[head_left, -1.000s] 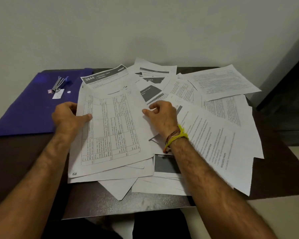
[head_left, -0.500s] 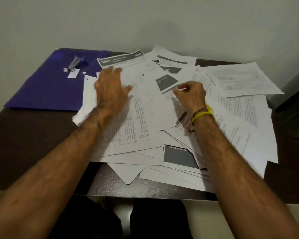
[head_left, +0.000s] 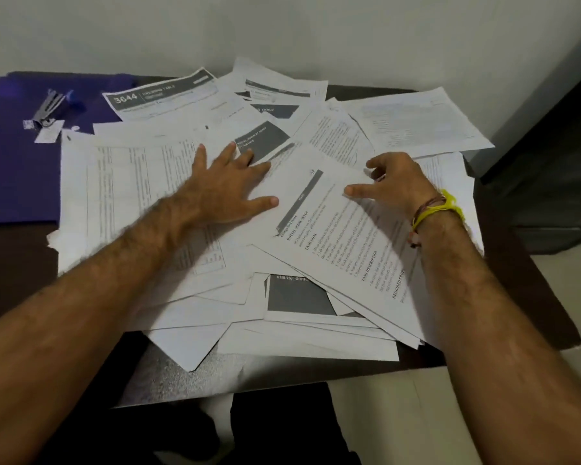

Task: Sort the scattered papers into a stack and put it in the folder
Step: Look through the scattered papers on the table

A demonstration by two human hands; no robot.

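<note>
White papers (head_left: 215, 317) lie scattered in overlapping layers across the dark table (head_left: 168, 374), loose and unstacked, their nearest corners hanging over its front edge at 6 o'clock. At the centre, the left hand (head_left: 227, 189) presses flat on the sheets with fingers spread and straight. At 3 o'clock from it, the right hand (head_left: 391, 184), a yellow band (head_left: 445, 209) at its wrist, rests its thumb on a printed sheet (head_left: 342, 250), fingers loosely curled, gripping nothing. Toward 10 o'clock the purple folder (head_left: 17, 176) lies flat, partly under the papers, with a metal clip (head_left: 47, 107) on it.
</note>
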